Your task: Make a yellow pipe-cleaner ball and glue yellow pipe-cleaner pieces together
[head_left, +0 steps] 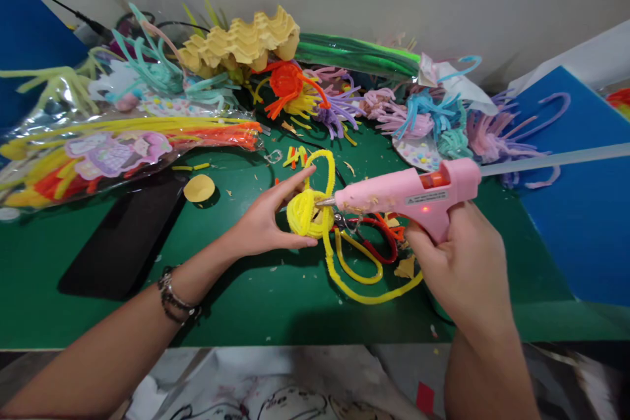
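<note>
Presently, the left hand (268, 213) is gripping a yellow coil (306, 218) between spread thumb and fingers, above the green tabletop (236, 315); the side grip is seemingly leaving the coil's face open. Item: pink glue gun (384, 195), which the right hand (457, 269) is clasping by its handle, nozzle pointing left at the coil, probably for accurate aim; contact is not showing clearly. Item: pale glue stick (551, 160), protruding from the gun's rear. Item: yellow strand (374, 300), trailing below the coil, likely hanging loose for slack. Item: red-handled scissors (394, 249), lying behind the strand, presumably within reach.
</note>
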`<state>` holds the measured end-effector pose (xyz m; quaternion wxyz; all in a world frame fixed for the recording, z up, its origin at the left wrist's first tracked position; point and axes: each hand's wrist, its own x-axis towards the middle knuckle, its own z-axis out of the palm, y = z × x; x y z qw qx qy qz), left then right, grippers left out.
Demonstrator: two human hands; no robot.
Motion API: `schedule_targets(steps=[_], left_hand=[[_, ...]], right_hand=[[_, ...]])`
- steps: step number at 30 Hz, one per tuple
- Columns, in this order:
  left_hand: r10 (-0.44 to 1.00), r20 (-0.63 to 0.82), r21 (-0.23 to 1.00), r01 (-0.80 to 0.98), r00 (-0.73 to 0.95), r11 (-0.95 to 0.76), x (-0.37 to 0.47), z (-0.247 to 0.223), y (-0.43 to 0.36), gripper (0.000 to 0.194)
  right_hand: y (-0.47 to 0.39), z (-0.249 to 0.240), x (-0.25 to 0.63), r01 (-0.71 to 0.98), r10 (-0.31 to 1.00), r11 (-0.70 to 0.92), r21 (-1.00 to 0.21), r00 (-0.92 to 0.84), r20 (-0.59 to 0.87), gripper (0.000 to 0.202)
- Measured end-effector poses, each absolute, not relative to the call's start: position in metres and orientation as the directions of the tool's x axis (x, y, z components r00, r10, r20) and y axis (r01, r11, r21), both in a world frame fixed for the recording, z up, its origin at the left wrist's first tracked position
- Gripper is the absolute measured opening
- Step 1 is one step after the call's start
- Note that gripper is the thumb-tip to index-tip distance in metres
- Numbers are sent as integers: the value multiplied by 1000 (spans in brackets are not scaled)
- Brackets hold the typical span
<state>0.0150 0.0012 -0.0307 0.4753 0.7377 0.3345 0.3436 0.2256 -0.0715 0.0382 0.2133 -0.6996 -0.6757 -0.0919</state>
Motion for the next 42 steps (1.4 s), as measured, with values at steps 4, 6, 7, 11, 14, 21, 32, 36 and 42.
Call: schedule_targets(steps=[4, 6, 7, 11, 14, 21, 32, 36, 42], left_hand=[[805, 203, 935, 134, 558, -328, 16, -30, 2, 89], [807, 196, 935, 142, 558, -326, 16, -30, 2, 90], [807, 195, 932, 150, 557, -329, 16, -30, 2, 90], [816, 192, 921, 187, 545, -342, 15, -33, 2, 91], [818, 194, 918, 193, 541, -345, 14, -34, 2, 91], [816, 192, 918, 194, 546, -346, 14, -33, 2, 90], [816, 203, 923, 172, 541, -344, 15, -36, 1, 90], [817, 203, 924, 171, 539, -342, 15, -35, 1, 91], [824, 203, 915, 196, 529, -352, 14, -33, 1, 91]], right_hand=[[-72, 39, 226, 984, 916, 23, -179, 51, 399, 13], [-73, 40, 226, 983, 918, 25, -180, 49, 393, 14], [-73, 40, 226, 983, 918, 27, -179, 47, 394, 14], [-74, 41, 227, 984, 922, 27, -178, 45, 385, 16], [-75, 42, 227, 985, 923, 37, -166, 30, 383, 15], [-74, 42, 225, 980, 922, 59, -188, 19, 388, 16], [-74, 42, 228, 980, 924, 97, -172, -24, 382, 17], [-75, 42, 228, 983, 924, 71, -168, -1, 383, 19], [-75, 42, 227, 984, 929, 66, -166, 0, 371, 16]])
